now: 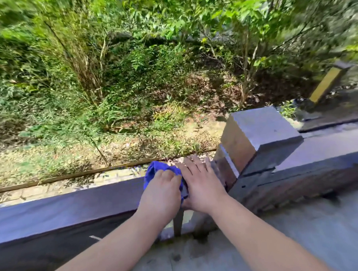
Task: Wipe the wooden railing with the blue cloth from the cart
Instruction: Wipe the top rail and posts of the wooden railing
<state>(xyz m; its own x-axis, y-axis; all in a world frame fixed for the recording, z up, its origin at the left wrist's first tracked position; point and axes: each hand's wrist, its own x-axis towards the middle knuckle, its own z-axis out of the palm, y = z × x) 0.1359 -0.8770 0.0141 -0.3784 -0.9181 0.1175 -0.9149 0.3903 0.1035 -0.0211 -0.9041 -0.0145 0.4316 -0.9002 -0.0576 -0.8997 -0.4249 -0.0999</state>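
The blue cloth (155,169) is seen bunched on top of the wooden railing (65,206), just left of the square-topped post (261,130) where the rail meets it. The cloth is gripped by the left hand (161,190), whose fingers are curled down into the fabric, so that a blue fold is left showing beyond the knuckles, toward the far edge of the rail. The right hand (202,185) is laid flat beside it, fingers straight and slightly spread, with their tips close to the base of the post. The two hands are touching, with a strip of cloth caught between them. Whether the right palm is rested on cloth or on bare wood cannot be told through the blur. Dense green plants (111,77) are seen beyond the railing, and a yellow-sided bollard (326,83) is visible at the upper right.
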